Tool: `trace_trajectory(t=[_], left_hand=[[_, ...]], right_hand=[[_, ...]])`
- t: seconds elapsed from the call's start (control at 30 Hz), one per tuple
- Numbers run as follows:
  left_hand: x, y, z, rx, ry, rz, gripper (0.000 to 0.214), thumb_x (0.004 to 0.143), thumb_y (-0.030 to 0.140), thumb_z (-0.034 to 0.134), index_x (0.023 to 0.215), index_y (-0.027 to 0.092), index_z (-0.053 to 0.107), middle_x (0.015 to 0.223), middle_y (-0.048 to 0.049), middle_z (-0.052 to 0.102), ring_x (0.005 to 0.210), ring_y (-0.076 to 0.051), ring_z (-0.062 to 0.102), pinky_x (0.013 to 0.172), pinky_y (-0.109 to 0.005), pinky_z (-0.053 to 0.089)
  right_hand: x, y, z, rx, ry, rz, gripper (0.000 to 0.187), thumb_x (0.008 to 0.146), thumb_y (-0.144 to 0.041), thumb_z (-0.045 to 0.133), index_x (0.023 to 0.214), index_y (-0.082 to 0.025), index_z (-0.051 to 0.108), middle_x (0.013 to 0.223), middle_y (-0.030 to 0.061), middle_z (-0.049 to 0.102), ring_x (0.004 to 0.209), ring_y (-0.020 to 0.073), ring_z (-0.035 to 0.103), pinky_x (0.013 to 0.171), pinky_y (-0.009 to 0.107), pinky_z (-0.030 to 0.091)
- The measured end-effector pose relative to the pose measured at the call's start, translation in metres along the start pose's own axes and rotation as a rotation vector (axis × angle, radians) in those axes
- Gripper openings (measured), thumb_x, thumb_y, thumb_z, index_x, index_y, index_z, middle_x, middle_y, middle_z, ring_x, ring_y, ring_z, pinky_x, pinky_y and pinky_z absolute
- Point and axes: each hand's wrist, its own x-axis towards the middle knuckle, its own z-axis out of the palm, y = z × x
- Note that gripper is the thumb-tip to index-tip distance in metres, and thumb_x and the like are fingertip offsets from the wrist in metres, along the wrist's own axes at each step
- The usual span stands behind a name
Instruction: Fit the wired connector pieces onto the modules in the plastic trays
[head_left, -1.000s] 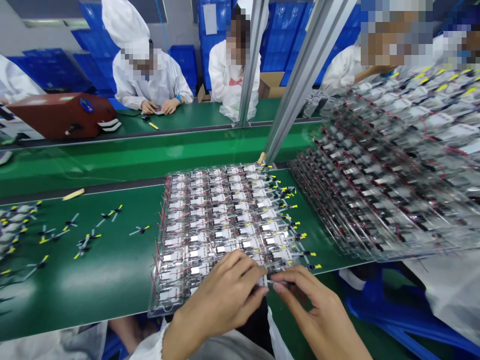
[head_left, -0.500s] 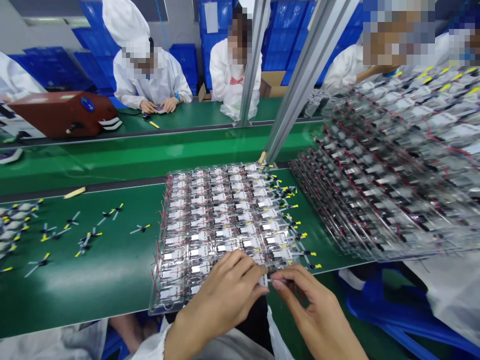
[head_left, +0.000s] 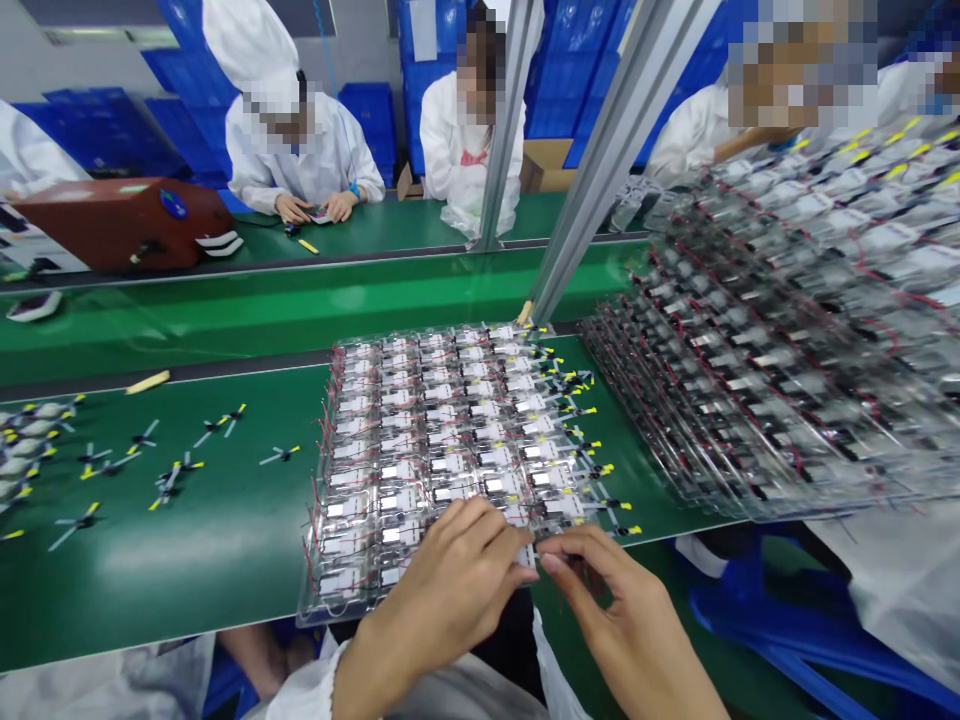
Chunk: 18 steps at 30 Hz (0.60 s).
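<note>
My left hand point(head_left: 450, 580) is closed at the tray's front edge, thumb and fingers pinching a small white electronic module point(head_left: 527, 558). Close to its right side, my right hand point(head_left: 619, 590) has thumb and forefinger pressed together at the module's end. Whatever lies between those fingertips is too small and covered to make out. Under and beyond the hands lies a clear plastic tray point(head_left: 307, 595) with rows of similar white modules point(head_left: 397, 470). Red wires stick out along its left side, and grey strips with yellow ends point(head_left: 619, 505) hang over the right.
Several loose black parts with grey strips and yellow tips point(head_left: 279, 455) lie on the green bench point(head_left: 225, 560). A tall stack of filled trays point(head_left: 757, 400) stands right. Metal posts point(head_left: 592, 190) rise behind. Co-workers point(head_left: 300, 150) sit across; a blue stool point(head_left: 817, 620) is lower right.
My right hand has shifted very slightly left, staying at the module. My left hand keeps its grip, and the tray stays in place.
</note>
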Motion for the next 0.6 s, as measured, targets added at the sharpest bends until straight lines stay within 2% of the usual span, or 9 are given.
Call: trace_trajectory(t=[0.23,0.6], left_hand=[[-0.001,-0.001,0.002,-0.022,0.012,-0.019,0.012,0.097,0.024,0.055,0.106,0.018,0.059,0.09,-0.0044,0.059,0.089,-0.022,0.053,0.077,-0.035,0.044],[0.003,-0.001,0.002,0.0,0.015,0.011,0.012,0.098,0.025,0.052,0.102,0.017,0.059,0.089,-0.005,0.06,0.087,-0.022,0.054,0.074,-0.035,0.044]], right_hand=[[-0.001,0.003,0.001,-0.029,0.007,0.005,0.018,0.099,-0.035,0.052,0.094,-0.023,0.066,0.092,0.0037,0.066,0.081,0.0184,0.064,0.067,0.024,0.049],[0.005,-0.007,0.0,0.012,-0.006,0.008,0.019,0.099,-0.032,0.051,0.089,-0.024,0.066,0.088,0.0009,0.065,0.077,0.016,0.062,0.067,0.023,0.047]])
